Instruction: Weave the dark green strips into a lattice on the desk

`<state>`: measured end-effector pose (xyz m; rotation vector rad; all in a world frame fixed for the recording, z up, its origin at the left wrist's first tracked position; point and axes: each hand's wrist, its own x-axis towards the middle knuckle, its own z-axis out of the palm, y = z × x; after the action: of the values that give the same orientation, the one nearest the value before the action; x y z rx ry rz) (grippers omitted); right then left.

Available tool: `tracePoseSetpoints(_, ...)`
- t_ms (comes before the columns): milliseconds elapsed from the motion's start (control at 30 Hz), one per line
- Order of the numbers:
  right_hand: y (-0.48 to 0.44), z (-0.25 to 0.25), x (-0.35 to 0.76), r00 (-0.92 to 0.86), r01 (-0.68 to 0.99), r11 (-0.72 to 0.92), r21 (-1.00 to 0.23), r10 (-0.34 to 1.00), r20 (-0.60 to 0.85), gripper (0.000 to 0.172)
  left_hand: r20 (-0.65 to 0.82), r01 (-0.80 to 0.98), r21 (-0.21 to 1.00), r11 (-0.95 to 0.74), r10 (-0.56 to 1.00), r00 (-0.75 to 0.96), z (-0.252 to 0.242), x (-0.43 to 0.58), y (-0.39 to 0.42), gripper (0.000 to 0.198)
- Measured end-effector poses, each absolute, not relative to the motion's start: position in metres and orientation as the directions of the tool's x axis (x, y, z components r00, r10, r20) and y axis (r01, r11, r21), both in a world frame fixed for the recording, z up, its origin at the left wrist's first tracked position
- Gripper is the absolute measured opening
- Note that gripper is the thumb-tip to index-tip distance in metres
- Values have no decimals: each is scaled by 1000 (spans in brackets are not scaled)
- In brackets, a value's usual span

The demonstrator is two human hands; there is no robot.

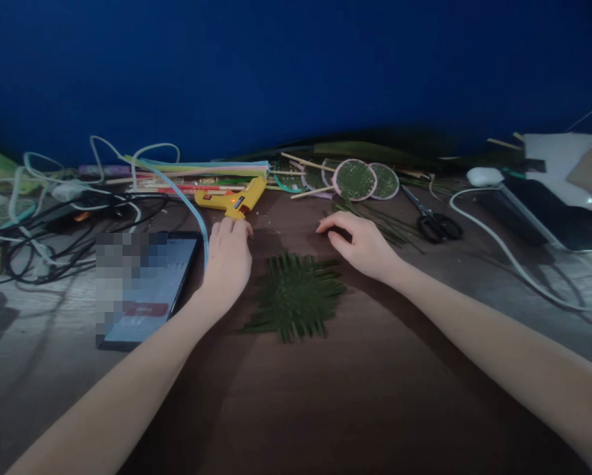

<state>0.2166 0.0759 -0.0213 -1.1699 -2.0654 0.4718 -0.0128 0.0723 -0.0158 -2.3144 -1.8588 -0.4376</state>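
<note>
My left grip [231,254] is at the glue gun [236,201], its hold unclear; my right grip [358,241] curls half-open, empty, near woven leaves [296,293].

Craft worktable; whether home or small workshop, cannot tell. Clock centred on woven leaf square [296,297], 12 at far edge. Signs of making: yellow glue gun [244,200] and bundled coloured strips [211,169] at 11; round, rimmed, stick-handled green discs [355,180] at 1; black-handled scissors [438,218] at 2. Signs of everyday desk use: lit-screen device [162,284] at 9; tangled cables [78,206] toward 10; small white case [484,177] past the scissors, also 2. Dark brown tabletop [296,409]. Plain blue backing [296,66] at 12.
</note>
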Motion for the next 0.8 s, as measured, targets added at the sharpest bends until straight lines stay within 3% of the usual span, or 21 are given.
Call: tracePoseSetpoints(800, 77, -23, 217, -356, 591, 543, -597, 839, 411, 21, 295, 970, 89, -226, 936, 191, -16, -14, 75, 27)
